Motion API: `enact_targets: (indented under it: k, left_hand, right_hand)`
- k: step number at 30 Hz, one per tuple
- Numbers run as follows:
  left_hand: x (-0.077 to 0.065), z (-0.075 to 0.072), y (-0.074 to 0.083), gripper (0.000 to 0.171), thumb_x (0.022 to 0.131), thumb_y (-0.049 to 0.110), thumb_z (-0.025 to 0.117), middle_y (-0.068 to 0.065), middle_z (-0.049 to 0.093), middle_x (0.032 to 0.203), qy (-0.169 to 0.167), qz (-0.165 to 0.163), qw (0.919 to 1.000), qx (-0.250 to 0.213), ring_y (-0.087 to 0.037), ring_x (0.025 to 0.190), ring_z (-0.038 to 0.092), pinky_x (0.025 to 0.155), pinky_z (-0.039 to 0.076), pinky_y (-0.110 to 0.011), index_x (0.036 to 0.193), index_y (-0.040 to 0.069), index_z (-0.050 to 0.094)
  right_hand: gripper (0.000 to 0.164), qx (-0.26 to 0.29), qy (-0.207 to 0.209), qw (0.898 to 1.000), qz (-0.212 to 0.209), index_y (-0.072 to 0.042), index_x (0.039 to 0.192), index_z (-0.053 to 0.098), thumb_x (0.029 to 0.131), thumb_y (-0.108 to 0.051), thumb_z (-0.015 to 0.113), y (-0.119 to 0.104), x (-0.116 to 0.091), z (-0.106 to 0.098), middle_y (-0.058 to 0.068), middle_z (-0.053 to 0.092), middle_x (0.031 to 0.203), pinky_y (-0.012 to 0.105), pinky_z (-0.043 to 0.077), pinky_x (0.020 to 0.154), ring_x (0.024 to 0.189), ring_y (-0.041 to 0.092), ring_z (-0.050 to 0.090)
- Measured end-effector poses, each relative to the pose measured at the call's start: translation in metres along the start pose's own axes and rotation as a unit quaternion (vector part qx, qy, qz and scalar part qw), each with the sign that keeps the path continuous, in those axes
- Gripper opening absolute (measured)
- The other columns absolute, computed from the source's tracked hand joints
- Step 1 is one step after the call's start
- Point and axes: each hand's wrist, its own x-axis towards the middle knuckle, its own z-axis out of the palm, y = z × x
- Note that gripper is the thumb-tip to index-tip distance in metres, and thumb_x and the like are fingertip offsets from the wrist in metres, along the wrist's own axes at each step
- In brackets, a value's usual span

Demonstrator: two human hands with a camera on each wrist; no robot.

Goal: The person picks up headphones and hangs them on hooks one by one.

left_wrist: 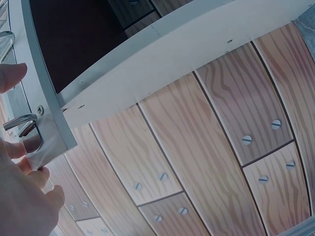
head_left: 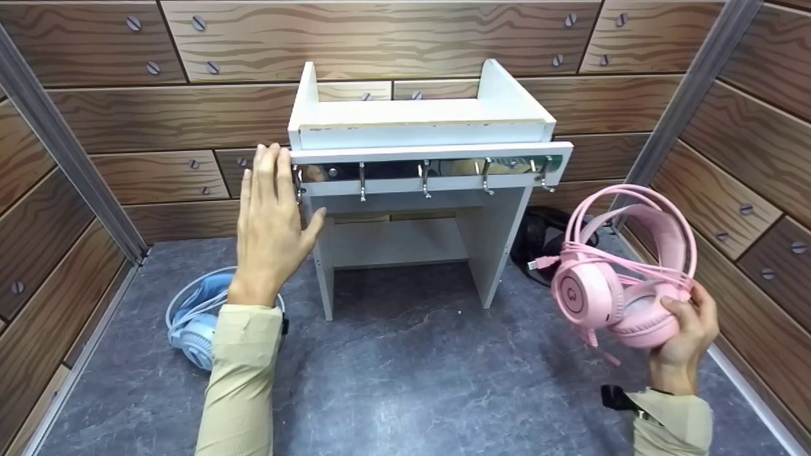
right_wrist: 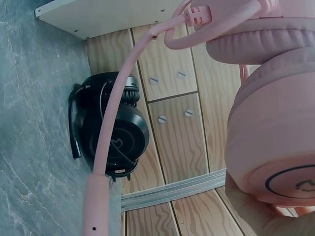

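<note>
Because its plug (head_left: pixel 543 262) sticks out, the pink headset (head_left: pixel 586 294), gripped by the right hand (head_left: pixel 692 329) beside the white rack (head_left: pixel 405 113), may snag on the hook rail (head_left: pixel 393 154), which the left hand (head_left: pixel 271 218) touches straight-fingered

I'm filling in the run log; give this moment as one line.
left hand: at left end of hook rail | right hand: holds pink headset | blue headset: on grey surface, left | black headset: same surface, right
</note>
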Motion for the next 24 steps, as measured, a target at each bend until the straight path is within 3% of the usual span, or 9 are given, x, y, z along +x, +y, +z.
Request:
enact_targets:
  k: [7,24]
  left_hand:
    - [0.0001,-0.0002,0.0002,0.09,0.087,0.025,0.076,-0.028,0.028,0.157,0.0,-0.001,1.0,-0.002,-0.038,0.151,0.019,0.125,0.007,-0.043,0.153,-0.011,0.027]
    - [0.0,-0.0001,-0.0001,0.089,0.087,0.024,0.076,-0.028,0.027,0.158,-0.001,0.001,1.0,0.0,-0.039,0.151,0.018,0.125,0.007,-0.043,0.153,-0.011,0.026]
  right_hand:
    - [0.035,0.02,-0.01,1.0,-0.009,-0.002,0.109,0.069,0.079,0.012,0.056,-0.0038,-0.0018,0.0041,0.012,0.058,0.111,0.02,0.055,0.073,0.094,0.019,0.059]
    - [0.037,0.012,-0.02,1.0,-0.016,-0.003,0.111,0.069,0.079,0.011,0.055,-0.0071,-0.0066,0.0087,0.013,0.059,0.109,0.02,0.055,0.073,0.094,0.02,0.058]
